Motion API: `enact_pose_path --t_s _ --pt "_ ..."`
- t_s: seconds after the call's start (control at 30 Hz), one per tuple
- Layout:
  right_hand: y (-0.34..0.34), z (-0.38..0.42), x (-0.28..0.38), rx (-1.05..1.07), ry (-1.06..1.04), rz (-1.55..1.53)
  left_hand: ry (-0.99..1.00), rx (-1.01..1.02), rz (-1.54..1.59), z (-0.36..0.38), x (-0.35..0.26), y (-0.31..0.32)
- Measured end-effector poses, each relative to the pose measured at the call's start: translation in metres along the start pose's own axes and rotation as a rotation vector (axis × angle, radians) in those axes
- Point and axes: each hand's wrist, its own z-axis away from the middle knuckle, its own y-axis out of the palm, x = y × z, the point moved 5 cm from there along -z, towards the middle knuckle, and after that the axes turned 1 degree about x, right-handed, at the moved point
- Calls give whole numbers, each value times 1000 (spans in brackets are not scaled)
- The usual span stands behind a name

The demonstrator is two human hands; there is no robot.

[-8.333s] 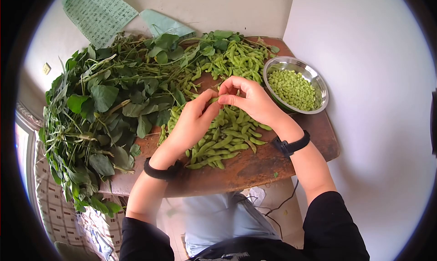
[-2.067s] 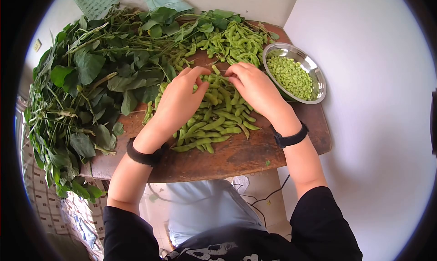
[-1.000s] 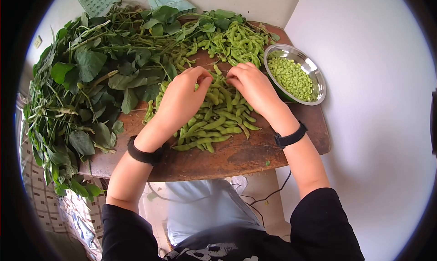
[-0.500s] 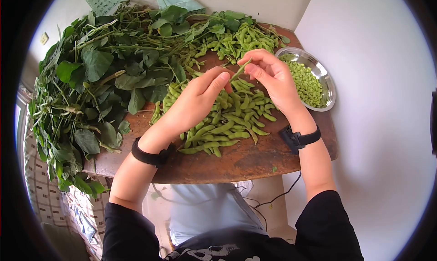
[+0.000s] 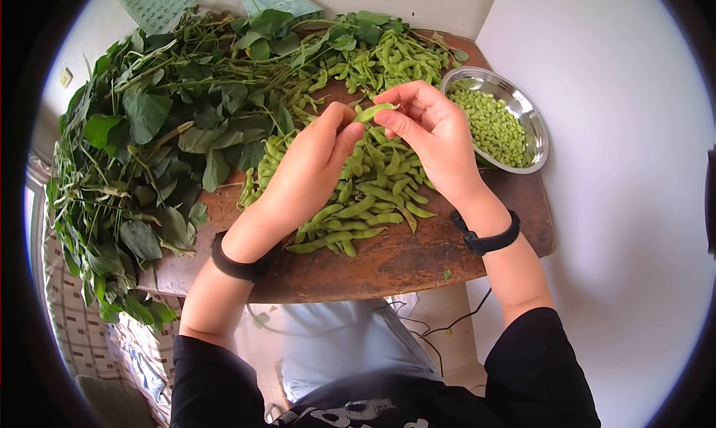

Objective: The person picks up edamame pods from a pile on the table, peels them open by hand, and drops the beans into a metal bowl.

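White wall [image 5: 611, 92] along right, worn wooden bench [image 5: 418, 260] beside it. Green pod [image 5: 371, 113] held up mid-bench, over loose pod pile [image 5: 365, 204]. Left hand [image 5: 317, 148] pinching pod's left end, right hand [image 5: 438, 133] pinching right end, thumb and finger. Huge tangle of leafy stalks [image 5: 149, 118] hogging left side, more pods [image 5: 395, 62] heaped at far side, shiny metal bowl [image 5: 524, 103] with shelled beans [image 5: 492, 129] far right.

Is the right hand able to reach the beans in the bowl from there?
Looks like yes: the open bowl sits beside the right hand, and nothing seems to block the way to the beans. That hand holds a pod, though.
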Motion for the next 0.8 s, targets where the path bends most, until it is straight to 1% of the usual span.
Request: enact_pose_path --t_s 0.13,0.2,0.23,0.3,0.33,0.4,0.5,0.63,0.7,0.8 --pt "6 3 2 -31 -1 6 19 15 -38 1 -5 3" --pt "7 4 2 -67 2 -24 -56 90 -60 2 -5 4" --pt "7 4 2 -67 2 -23 -55 90 -60 2 -5 6" --pt "7 4 2 -39 12 -17 20 16 -83 4 -10 6" --pt "7 4 2 -39 12 -16 21 16 -83 4 -10 6" --pt "7 4 2 -31 -2 -16 74 26 -189 5 -12 7" --pt "7 4 2 -10 6 -41 24 35 -187 5 -14 6" --pt "7 4 3 -8 -12 -50 61 14 -211 6 -13 9" --pt "7 4 3 -19 -19 -42 26 3 -162 6 -13 7" --pt "7 4 5 -19 -14 0 -1 10 -181 6 -10 10"
